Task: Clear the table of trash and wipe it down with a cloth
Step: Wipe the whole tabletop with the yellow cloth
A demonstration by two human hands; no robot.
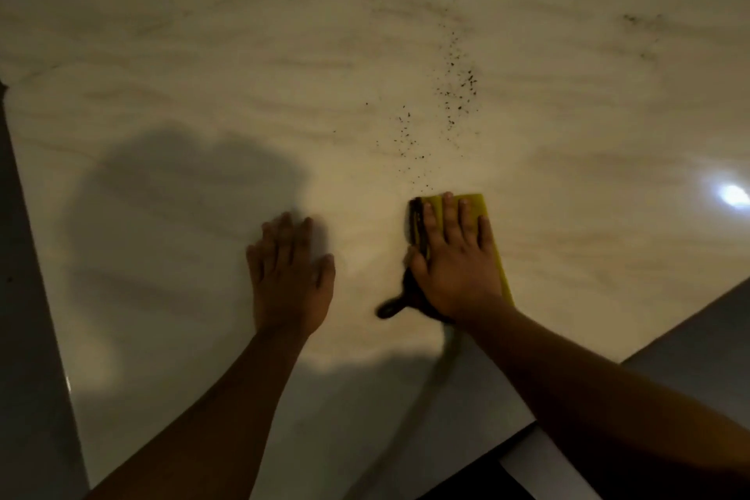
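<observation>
Right hand (454, 256) flat, fingers straight, presses yellow cloth (475, 203) on table (162, 73) near front edge. Left hand (290, 272) flat on bare top beside it, holds nothing. Dark crumbs (456, 93) trail from cloth toward far edge; cloth's long axis runs same way. Right hand nearer.

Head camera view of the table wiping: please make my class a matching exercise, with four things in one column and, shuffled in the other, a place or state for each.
Column one
1. flat yellow cloth
2. left hand
3. scattered dark crumbs
4. right hand

Column two
A. rests flat on the bare glossy marble table
B. pinned under a hand
C. lie beyond the cloth, farther from the person
D. presses on the cloth with straight fingers

Pairs: 1-B, 2-A, 3-C, 4-D
</observation>
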